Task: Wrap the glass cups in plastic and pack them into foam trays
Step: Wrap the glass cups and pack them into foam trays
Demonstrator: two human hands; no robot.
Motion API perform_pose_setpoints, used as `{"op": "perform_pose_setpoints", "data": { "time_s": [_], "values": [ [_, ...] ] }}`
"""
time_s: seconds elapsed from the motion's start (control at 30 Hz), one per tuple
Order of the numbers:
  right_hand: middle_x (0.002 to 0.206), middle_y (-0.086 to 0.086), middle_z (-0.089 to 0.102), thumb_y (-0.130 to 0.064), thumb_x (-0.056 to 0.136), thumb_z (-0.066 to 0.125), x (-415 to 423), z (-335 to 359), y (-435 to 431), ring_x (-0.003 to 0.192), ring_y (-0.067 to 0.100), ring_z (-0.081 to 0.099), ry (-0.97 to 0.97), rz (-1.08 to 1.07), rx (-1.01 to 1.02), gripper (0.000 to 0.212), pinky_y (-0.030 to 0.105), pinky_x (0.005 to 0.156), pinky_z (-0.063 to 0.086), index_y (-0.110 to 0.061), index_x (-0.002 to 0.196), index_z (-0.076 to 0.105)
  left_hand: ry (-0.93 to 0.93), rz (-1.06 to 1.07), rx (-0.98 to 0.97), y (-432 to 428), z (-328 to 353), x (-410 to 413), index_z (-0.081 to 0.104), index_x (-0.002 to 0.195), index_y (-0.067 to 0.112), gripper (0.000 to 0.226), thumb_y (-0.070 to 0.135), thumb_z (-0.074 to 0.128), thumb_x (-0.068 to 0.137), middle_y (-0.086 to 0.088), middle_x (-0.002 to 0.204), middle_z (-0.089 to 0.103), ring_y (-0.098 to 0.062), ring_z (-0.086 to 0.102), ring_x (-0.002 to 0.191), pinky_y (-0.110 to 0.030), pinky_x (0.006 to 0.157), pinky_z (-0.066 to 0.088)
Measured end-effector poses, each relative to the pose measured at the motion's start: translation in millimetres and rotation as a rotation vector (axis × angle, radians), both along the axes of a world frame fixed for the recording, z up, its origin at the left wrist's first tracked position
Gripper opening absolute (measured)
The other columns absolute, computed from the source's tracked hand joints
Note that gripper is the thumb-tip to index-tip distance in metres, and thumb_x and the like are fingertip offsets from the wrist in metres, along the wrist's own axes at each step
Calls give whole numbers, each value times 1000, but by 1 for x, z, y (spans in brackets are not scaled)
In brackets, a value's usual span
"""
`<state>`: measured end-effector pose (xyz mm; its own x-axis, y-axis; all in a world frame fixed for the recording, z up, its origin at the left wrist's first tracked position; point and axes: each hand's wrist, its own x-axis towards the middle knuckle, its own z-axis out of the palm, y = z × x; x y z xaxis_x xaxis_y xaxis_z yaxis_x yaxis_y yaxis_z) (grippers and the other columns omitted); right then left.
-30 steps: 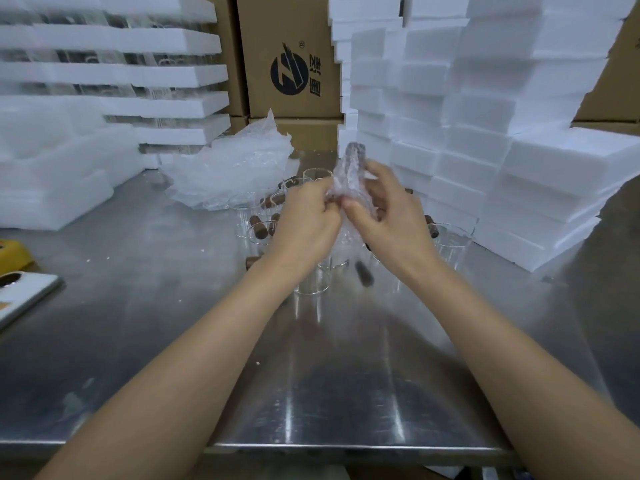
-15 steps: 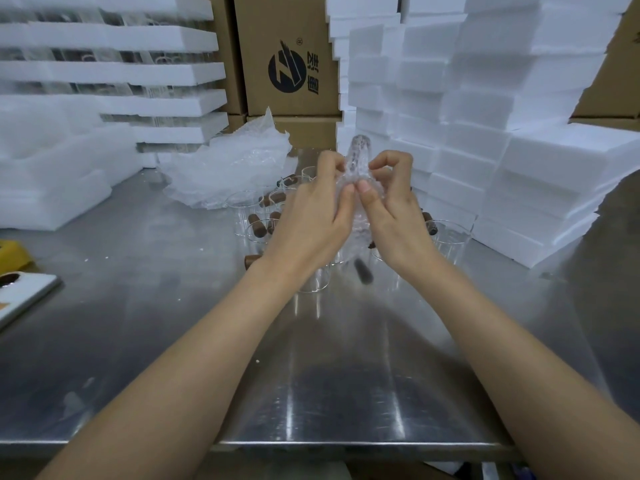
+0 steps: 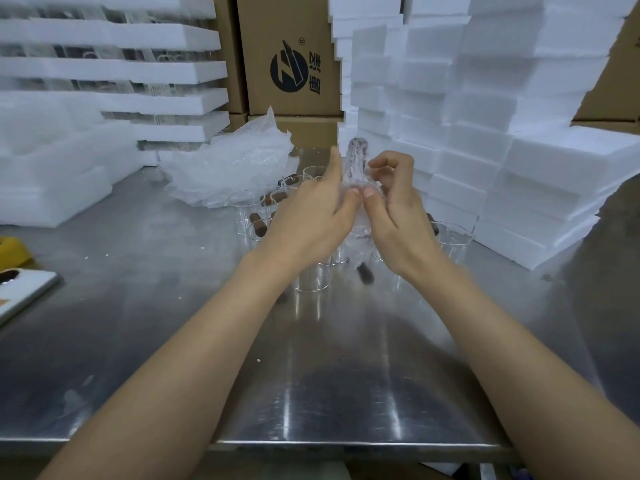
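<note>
Glass cup (image 3: 356,164) above the table (image 3: 311,375), we judge fragile and slippery in plastic (image 3: 360,233); our left hand (image 3: 311,220) and right hand (image 3: 398,213) pinch its middle.

Steel table (image 3: 156,341), glass cups (image 3: 311,275), foam trays (image 3: 540,216), crumpled plastic (image 3: 228,168)

Steel table (image 3: 145,306); cardboard boxes (image 3: 277,26) behind

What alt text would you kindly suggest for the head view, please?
The left hand and right hand pinch a plastic-wrapped glass cup above a steel table. Behind lie unwrapped cups, crumpled plastic and stacked foam trays.
</note>
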<state>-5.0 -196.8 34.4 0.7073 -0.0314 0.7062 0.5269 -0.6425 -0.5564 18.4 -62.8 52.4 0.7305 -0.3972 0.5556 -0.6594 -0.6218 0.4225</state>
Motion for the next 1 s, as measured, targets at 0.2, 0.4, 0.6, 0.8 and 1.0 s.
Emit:
{"op": "perform_pose_setpoints", "data": {
  "time_s": [0.2,0.4,0.6,0.8,1.0],
  "values": [
    [126,7,58,-23,93,35,-3,-2,2,93,31,64,-64,-136,-245,39,34,66,43,-17,131,28,-95,38,-83,-1,-5,2,42,58,28,39,14,47,94,13,49,38,-7,40,45,-17,44,23],
    [116,-10,49,-30,88,49,-7,4,8,82,11,59,-85,-73,-56,50,39,68,51,-26,129,22,-156,167,-242,-7,-8,0,32,50,27,40,8,48,81,11,43,34,-9,41,42,-16,40,24],
    [98,-13,55,-39,94,47,2,-2,10,79,-11,53,115,-10,103,58,3,66,40,-21,144,23,-76,164,-592,-9,-10,2,38,52,29,46,10,55,91,19,42,45,-6,41,45,-18,45,28],
    [106,3,59,-3,89,40,4,-3,2,79,14,53,119,-45,165,52,16,66,38,-17,139,37,77,-19,-460,-14,-7,-4,54,85,23,11,13,57,89,12,68,56,10,54,64,-5,52,37],
    [100,-2,60,2,88,46,1,-2,6,82,9,54,57,-12,149,54,3,66,37,-15,138,38,161,-33,-520,-15,-11,-5,64,86,5,13,-1,53,87,4,65,57,1,49,54,-15,49,38]
  ]
}}
